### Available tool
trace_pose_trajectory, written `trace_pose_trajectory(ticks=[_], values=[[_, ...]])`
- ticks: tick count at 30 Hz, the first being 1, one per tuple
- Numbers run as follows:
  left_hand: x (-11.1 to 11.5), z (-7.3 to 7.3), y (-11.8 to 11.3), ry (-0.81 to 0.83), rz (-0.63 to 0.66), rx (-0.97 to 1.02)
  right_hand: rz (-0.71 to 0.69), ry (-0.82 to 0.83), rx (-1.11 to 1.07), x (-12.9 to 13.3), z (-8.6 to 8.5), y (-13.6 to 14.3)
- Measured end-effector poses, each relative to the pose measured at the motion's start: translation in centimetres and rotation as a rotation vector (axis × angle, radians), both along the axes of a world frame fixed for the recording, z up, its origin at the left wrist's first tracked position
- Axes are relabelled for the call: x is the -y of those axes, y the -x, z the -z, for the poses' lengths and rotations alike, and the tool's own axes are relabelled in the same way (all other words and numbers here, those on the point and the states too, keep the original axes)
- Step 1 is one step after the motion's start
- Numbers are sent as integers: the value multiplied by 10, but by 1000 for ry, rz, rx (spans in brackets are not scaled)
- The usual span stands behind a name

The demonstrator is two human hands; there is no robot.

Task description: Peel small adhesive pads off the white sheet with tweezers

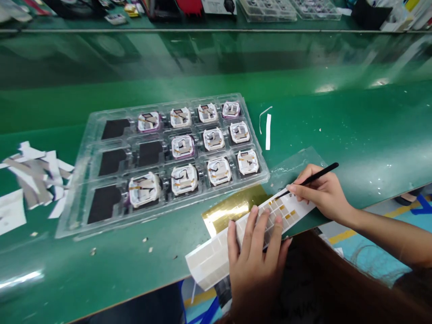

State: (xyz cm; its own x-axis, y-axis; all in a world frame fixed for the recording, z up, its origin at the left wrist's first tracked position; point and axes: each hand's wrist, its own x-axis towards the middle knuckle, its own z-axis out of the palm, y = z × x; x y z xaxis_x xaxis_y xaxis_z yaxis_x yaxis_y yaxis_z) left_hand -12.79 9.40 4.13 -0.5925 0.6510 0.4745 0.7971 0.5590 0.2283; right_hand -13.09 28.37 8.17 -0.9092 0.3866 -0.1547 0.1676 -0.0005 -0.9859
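Observation:
My left hand [258,245] lies with its fingers spread on a long white sheet of stickers [211,258], pressing it near the table's front edge. In my right hand [320,191] is a pair of slim black tweezers [319,174], pinched between thumb and fingers. Their tip touches the sheet close to several small gold-brown pieces [287,216] set in its grid. A shiny gold film [232,206] lies partly under the sheet. Left of my hands, a clear plastic tray [76,198] holds several white square watch-like housings [218,171] with small cables inside.
White and grey paper strips [37,175] are heaped at the far left. A thin white strip [268,132] lies right of the tray, and a clear film [300,159] behind my right hand. Small scraps dot the green table [118,265]. More clear trays [268,10] stand on the back shelf.

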Motion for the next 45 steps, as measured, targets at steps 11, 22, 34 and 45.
trace_pose_trajectory(ticks=[11,22,34,45], values=[[0,-1,0,3,-4,-12,-1,-7,-16,0,0,-1],[-1,-3,0,28,-3,32,0,60,-72,-2,4,-3],[-3,-4,1,10,-1,1,-14,67,-130,0,6,-2],[-2,-3,0,20,1,1,-14,75,-136,0,3,-3]])
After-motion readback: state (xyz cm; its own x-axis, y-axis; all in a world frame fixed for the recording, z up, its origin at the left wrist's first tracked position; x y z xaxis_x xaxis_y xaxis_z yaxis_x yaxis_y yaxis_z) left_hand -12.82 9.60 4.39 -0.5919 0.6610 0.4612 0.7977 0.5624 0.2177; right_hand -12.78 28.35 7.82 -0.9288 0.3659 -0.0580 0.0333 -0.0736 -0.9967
